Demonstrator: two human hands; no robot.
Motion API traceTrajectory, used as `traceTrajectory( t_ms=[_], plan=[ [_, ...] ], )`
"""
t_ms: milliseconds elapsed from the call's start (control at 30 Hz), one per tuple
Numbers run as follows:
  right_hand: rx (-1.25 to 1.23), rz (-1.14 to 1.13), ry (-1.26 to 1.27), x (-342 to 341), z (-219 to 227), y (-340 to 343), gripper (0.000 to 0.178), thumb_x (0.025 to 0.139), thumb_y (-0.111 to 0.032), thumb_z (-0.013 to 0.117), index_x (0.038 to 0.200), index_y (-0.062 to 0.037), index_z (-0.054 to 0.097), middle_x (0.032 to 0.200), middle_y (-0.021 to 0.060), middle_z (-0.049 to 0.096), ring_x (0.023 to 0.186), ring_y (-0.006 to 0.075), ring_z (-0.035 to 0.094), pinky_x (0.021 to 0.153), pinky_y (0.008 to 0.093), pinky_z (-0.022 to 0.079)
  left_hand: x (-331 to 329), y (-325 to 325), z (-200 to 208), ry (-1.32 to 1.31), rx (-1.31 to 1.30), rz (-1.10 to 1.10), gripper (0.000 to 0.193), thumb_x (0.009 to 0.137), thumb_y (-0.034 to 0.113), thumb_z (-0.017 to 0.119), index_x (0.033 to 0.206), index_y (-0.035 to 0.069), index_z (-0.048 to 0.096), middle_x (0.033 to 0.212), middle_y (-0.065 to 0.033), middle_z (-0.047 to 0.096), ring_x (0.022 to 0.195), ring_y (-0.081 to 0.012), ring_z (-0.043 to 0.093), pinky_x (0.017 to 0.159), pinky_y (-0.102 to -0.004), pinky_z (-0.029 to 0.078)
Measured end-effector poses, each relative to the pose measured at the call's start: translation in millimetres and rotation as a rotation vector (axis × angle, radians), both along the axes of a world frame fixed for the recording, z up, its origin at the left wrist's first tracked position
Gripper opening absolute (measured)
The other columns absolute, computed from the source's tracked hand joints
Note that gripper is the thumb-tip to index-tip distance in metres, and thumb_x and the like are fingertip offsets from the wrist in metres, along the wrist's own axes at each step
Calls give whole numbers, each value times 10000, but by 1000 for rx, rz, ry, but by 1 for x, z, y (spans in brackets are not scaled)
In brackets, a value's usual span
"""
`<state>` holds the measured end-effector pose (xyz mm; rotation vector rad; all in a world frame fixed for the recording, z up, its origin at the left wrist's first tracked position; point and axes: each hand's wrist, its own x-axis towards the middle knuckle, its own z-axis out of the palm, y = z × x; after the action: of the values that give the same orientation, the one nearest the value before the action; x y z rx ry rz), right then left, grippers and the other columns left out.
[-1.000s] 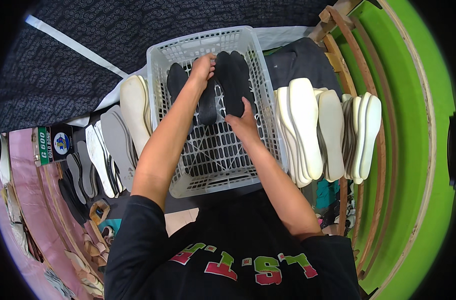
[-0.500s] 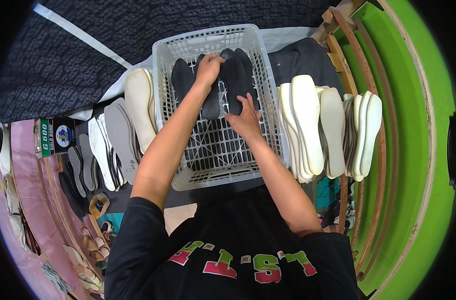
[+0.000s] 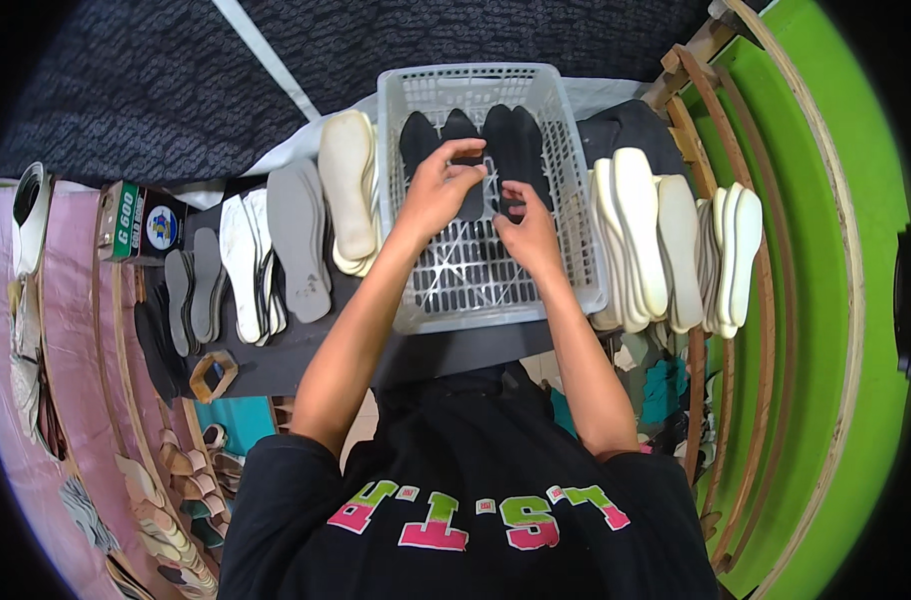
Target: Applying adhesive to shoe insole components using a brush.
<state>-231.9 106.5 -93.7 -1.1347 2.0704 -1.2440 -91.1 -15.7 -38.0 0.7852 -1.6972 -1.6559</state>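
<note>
Nearest my lens: one black shirt [image 3: 476,455], coloured lettering across the chest. Beyond it, the dark tabletop [image 3: 456,357]; toward its left near edge I list one hexagonal wooden ring [image 3: 214,376].

Container: one translucent white plastic basket [image 3: 476,322], perforated walls, slotted floor showing in the near half.

Over its middle, two bare hands. Left hand [image 3: 436,195]: thumb and fingers well parted, a gap between them, nothing seen in the grip; it hangs above the black pieces. Right hand [image 3: 531,235]: fingers loosely curled and half spread, nothing seen held. Whether either fingertip touches a piece, I cannot tell.

Contents: black insoles [image 3: 503,130], four rounded ends visible, lying side by side lengthwise in the basket's far half, partly hidden by the hands.

Flanking the basket: right, leaning stacks of cream insoles [image 3: 633,230] and beige ones; left, cream, grey [image 3: 299,240] and white stacks.

Farther left, one green-and-black tin [image 3: 141,222]. Farthest, dark patterned cloth [image 3: 396,35].
</note>
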Motion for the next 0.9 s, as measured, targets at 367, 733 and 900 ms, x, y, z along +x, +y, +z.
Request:
traceTrajectory(
  t_ms=[367, 733, 900],
  plan=[
    [-533, 171, 170, 223, 56, 41, 316, 850, 78, 677, 1155, 3, 714, 1044, 158, 721, 920, 337, 676, 765, 383, 572, 259, 111, -29, 223, -288, 330, 217, 993, -68, 666, 1208, -45, 666, 1229, -114, 618, 1065, -172, 669, 970, -303, 549],
    [-274, 169, 54, 348, -90, 65, 468, 834, 57, 680, 1296, -16, 650, 1292, 190, 624, 1158, 370, 649, 915, 417, 588, 396, 122, -146, -185, -425, 387, 285, 940, -13, 709, 1225, -9, 703, 1231, -164, 662, 1102, -313, 705, 939, -386, 583],
    [-204, 145, 233, 357, -97, 62, 441, 801, -10, 713, 1239, -9, 657, 1231, 205, 659, 1166, 424, 627, 1023, 473, 522, 395, 124, -157, -342, -477, 394, 338, 943, 107, 717, 1274, 44, 690, 1274, -167, 660, 1169, -420, 669, 984, -467, 548]
  ],
)
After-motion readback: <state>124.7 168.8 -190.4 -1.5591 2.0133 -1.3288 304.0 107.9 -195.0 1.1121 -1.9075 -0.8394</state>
